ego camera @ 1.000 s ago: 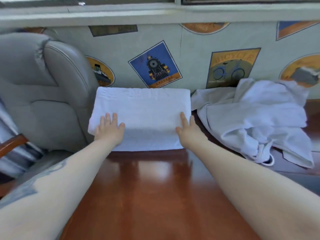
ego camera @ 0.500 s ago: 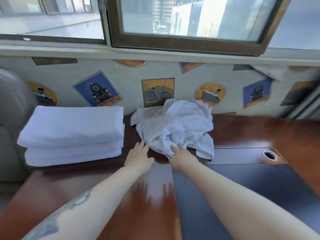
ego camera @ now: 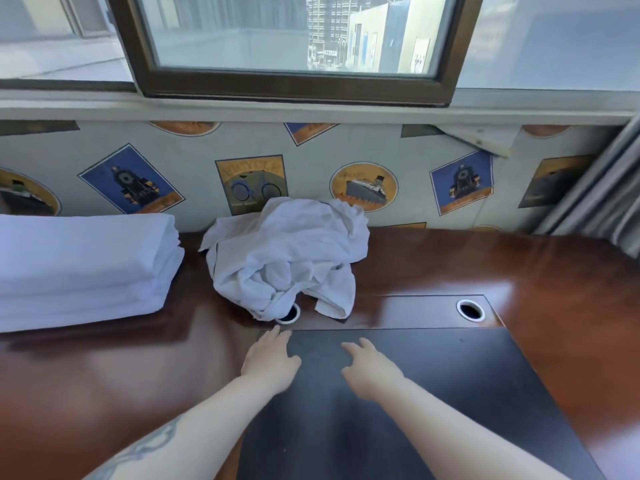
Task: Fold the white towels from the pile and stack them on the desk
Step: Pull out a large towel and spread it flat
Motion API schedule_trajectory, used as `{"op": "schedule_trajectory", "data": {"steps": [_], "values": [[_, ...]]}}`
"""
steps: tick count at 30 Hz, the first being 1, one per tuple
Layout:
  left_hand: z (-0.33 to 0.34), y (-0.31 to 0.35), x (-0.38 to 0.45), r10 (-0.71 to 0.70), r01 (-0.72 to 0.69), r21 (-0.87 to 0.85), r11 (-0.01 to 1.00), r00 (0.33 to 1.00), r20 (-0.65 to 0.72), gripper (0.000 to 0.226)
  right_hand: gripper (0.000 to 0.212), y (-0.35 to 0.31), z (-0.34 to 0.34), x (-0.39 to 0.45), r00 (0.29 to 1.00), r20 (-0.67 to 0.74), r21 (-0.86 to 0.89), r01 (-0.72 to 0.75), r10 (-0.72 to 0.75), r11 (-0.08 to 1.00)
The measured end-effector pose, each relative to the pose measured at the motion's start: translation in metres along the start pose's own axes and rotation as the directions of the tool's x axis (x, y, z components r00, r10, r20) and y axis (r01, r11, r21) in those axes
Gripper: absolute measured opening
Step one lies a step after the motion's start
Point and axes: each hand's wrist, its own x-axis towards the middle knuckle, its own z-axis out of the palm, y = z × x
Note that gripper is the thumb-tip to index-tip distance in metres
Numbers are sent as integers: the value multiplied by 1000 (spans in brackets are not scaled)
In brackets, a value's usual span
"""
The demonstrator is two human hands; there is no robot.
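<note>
1. The crumpled pile of white terry towels (ego camera: pixel 284 258) lies at the back edge of the glossy reddish-brown wooden surface (ego camera: pixel 519 271), against the wall, about midway along that edge. Its lowest fold hangs over part of a round cable hole (ego camera: pixel 289 314)
2. The stack of folded white towels (ego camera: pixel 83 268) sits at the left end of the surface, just beside the pile but not touching it
3. Both hands are empty, with fingers relaxed and loosely spread. The left hand (ego camera: pixel 270 358) is just in front of the pile, fingertips close to the cable hole; the right hand (ego camera: pixel 370 367) is over the dark inset panel (ego camera: pixel 450 393), a little farther from the cloth
4. The cloth looks soft, limp and light, with no stiffness to hold a shape. It should bunch and drag rather than slide cleanly, and pulling one fold may bring tangled neighbours with it
5. The loose flap (ego camera: pixel 332 303) hanging at the front right of the pile looks like the easiest hold. Pinching an edge or corner there, then finding a second corner with the other hand, should let one towel shake free
6. How many towels are in the pile cannot be told
</note>
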Motion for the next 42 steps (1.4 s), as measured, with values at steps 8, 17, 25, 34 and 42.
{"op": "schedule_trajectory", "data": {"steps": [8,17,25,34,42], "values": [[-8,9,35,-40,40,73,997,999,-9,51,57,1,-9,18,1000,-2,53,30,-30,998],[-13,-15,109,-22,23,103,994,1000,-16,54,55,-20,-4,49,999,7,109,-53,52,993],[5,-25,150,-58,61,84,995,998,-32,50,56,-32,14,55,994,14,127,-110,109,986],[22,-28,134,63,-34,192,981,987,-146,30,55,-24,19,47,987,9,151,-158,159,976],[5,-2,69,77,-139,-396,908,983,-169,14,47,-43,21,37,987,-151,329,5,47,944]]}}
